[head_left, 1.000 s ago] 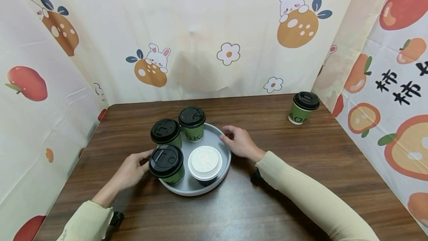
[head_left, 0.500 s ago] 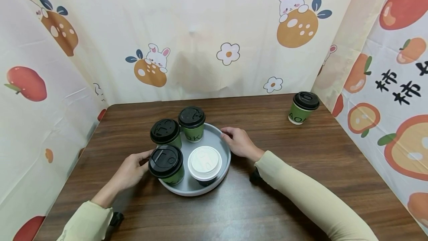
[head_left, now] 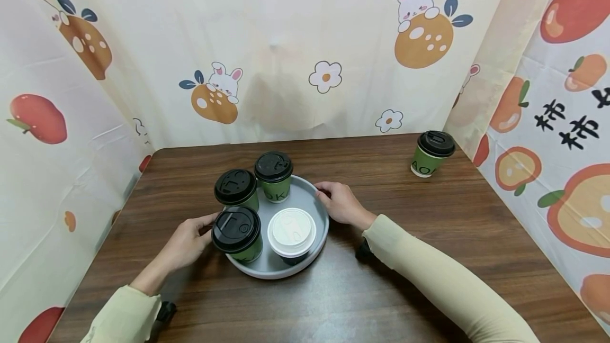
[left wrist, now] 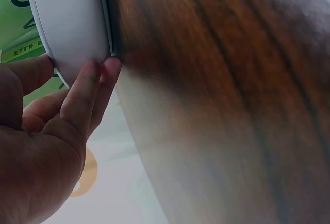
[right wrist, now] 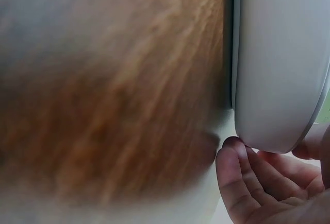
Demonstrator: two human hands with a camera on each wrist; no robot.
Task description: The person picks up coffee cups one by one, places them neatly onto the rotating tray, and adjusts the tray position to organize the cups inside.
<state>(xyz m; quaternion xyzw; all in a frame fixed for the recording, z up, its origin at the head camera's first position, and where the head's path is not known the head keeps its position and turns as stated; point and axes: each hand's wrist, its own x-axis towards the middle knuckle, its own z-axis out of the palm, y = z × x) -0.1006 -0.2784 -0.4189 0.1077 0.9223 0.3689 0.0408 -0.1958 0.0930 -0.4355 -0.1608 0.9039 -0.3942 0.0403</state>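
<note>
Brown table (head_left: 229, 314), left hand (head_left: 187, 242) and right hand (head_left: 341, 204) in opposite-side pinch grips on the tray (head_left: 305, 199).

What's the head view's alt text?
A left hand and right hand grip opposite sides of a gray tray carrying three black-lidded cups and a white-lidded cup. Another black-lidded cup stands far right on the table.

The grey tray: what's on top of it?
Three green, black-lidded cups and one white-lidded cup. The cups cover parts of the tray beneath them, and the lids hide whether anything is inside.
</note>
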